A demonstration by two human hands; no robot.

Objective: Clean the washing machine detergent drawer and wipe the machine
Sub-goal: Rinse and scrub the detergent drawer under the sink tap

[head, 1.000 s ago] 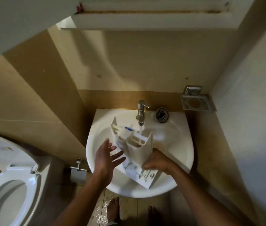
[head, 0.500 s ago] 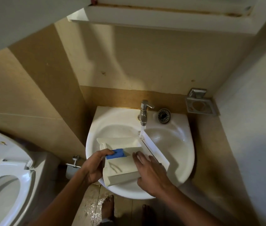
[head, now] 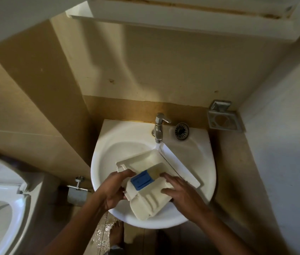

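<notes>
Gripping left hand (head: 115, 190): fingers curled round the left edge of the detergent drawer (head: 145, 163).
Detergent drawer: lies in sink (head: 105, 144), compartments facing up.
Blue insert (head: 141, 180): seated in the drawer's middle compartment.
Right hand (head: 182, 192): fingers spread, resting flat on the drawer's right side.
Tap (head: 158, 129): running water lands at the drawer's far corner.

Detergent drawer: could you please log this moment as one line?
detergent drawer in sink, under running tap | left hand grips its edge | right hand rests on top

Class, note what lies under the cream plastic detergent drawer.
A white ceramic sink lies beneath. The cream plastic detergent drawer hides the bowl's bottom from view.
</notes>
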